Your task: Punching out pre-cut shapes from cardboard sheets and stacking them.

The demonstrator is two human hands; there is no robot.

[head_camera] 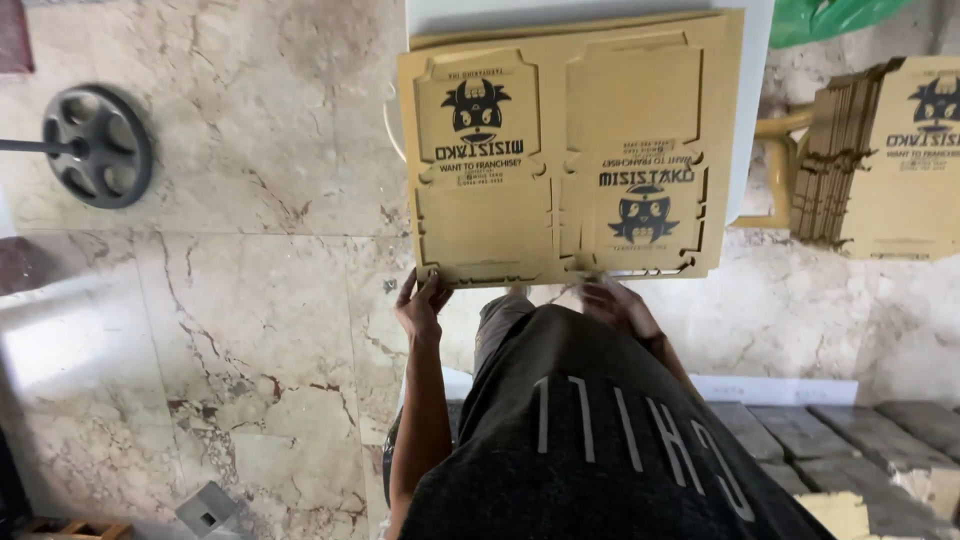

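Observation:
A flat die-cut brown cardboard sheet (570, 150) with black printed cartoon figures lies on top of a stack of like sheets on a white table (755, 100). My left hand (420, 300) grips the sheet's near left corner, fingers curled over its edge. At the near edge toward the right, my right hand (615, 300) touches the sheet, slightly blurred. My dark shirt fills the lower middle of the view.
A second stack of printed cardboard sheets (885, 160) stands at the right on a yellowish stool. A barbell weight plate (98, 145) on its bar lies at the left on the marble floor (220, 330). Green plastic (830, 18) at top right. Grey pavers at lower right.

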